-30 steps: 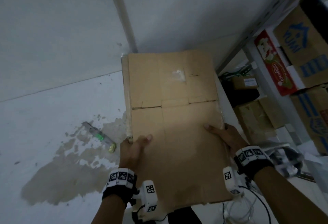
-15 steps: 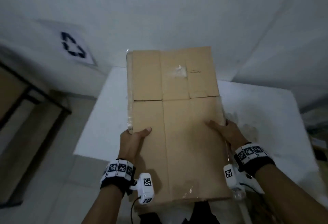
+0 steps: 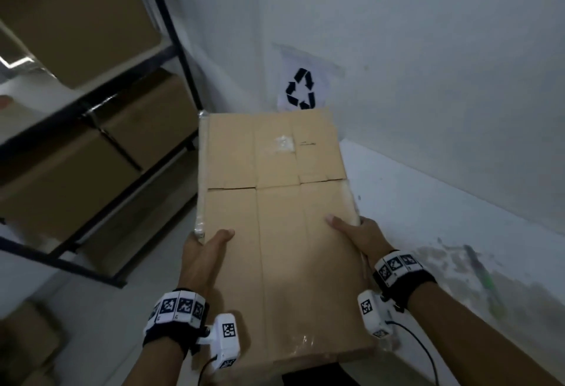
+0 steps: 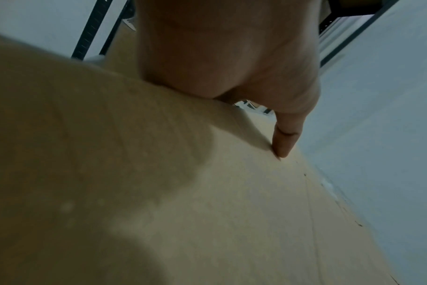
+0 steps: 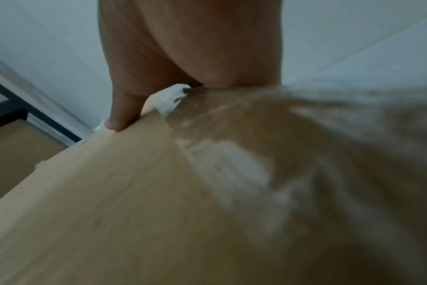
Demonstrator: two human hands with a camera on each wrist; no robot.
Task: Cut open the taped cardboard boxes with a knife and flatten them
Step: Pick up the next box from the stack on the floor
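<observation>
A white wall point(image 3: 428, 49) and a pale floor point(image 3: 101, 309) are seen around one flattened cardboard box point(image 3: 275, 217), which is held up in the air at the middle of the head view and taken here as the landmark. To the left of the box a black metal shelf rack point(image 3: 171, 34) is seen, with at least three brown cartons point(image 3: 146, 116) stored on its levels. Beyond the far edge of the box one paper sheet with a recycling sign point(image 3: 301, 89) is fixed to the wall. To the right of the box a white table point(image 3: 428, 202) with a worn, stained patch is seen, and one blurred green-handled knife point(image 3: 486, 281) lies on it, well apart from the box. Open floor is left between the rack and the box. The box is gripped at its left edge by the left hand point(image 3: 201, 254) and at its right edge by the right hand point(image 3: 357, 232), each thumb pressed on the upper face. Clear tape point(image 3: 200, 226) is seen along the left edge.
</observation>
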